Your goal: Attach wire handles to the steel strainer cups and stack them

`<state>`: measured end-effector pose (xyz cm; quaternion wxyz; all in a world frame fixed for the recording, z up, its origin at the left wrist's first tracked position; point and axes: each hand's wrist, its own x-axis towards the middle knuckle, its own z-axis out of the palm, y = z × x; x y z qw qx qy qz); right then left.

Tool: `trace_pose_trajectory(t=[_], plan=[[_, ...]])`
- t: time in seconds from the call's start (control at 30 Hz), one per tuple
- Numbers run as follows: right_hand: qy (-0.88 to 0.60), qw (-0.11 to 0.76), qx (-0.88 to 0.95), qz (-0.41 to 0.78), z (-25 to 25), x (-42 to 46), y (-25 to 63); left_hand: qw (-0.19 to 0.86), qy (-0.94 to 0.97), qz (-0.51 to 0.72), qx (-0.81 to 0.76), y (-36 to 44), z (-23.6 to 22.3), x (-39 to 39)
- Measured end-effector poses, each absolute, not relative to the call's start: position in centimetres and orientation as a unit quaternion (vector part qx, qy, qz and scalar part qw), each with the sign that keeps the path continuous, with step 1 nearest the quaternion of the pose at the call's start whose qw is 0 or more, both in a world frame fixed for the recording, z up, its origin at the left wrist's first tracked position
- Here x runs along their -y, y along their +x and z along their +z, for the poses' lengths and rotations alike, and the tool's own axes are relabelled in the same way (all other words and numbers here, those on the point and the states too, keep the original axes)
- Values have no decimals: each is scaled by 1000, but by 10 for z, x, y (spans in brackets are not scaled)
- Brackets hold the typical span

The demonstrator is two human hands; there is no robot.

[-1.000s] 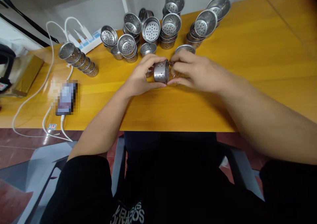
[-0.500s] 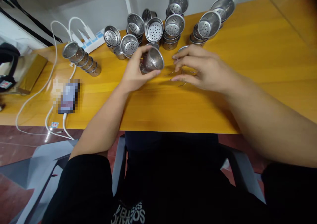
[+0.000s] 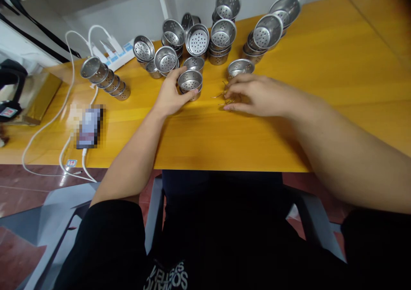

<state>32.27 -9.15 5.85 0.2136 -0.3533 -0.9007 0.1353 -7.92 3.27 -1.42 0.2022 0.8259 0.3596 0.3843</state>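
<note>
My left hand [image 3: 170,94] is closed around a small perforated metal cup [image 3: 190,84], thumb at its front and fingers at its far left side. The cup stands upright on the table, its opening facing up. My right hand [image 3: 248,94] hovers low over the table, fingers curved, with a gap between thumb and fingertips. Several thin bent wires [image 3: 218,96] lie at and under those fingertips, partly hidden. Just behind my right hand stands another metal cup [image 3: 240,66]. One more perforated cup [image 3: 194,63] is directly behind the held one.
Stacks of perforated cups [image 3: 224,33] line the back of the wooden table [image 3: 231,144], with more stacked cups [image 3: 268,31] at the right. A leaning stack [image 3: 107,79] is at left, near a phone [image 3: 90,127], white cables and a power strip [image 3: 120,55].
My left hand has lowered the cup from a tilted, raised position to upright on the table. My right hand has shifted slightly, uncovering more of the cup behind it.
</note>
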Motion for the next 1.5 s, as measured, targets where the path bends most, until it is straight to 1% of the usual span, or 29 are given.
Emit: trace_pose_trajectory(t=[0.13,0.2,0.4,0.53,0.63,0.73,0.83,0.93,1.07,1.2,1.4,1.5], plan=[[-393,192,891,124,65,94,322,226,819,380,-366,-78,-14,-36],[-399,196,888,118,67,95,321,238,818,372,-370,-75,-15,-35],[-395,244,881,95,63,89,324,261,794,409,-366,-63,-21,-40],[-429,288,852,87,58,84,331,251,801,406,-362,-60,-23,-43],[-453,301,835,81,50,78,341,262,794,411,-363,-61,-23,-39],[-453,299,835,91,38,67,352,237,802,403,-372,-61,-20,-30],[-472,272,833,91,30,56,359,191,817,400,-369,-57,-11,-18],[-481,271,828,96,36,56,355,176,820,407,-361,-51,2,-6],[-456,336,818,98,65,81,332,159,832,411,-337,-40,20,12],[-372,379,842,98,83,114,298,129,854,393,-315,-27,28,27],[-335,352,862,142,77,126,277,133,864,381,-301,-18,29,34],[-288,346,879,157,73,120,279,138,869,371,-297,-19,33,37]])
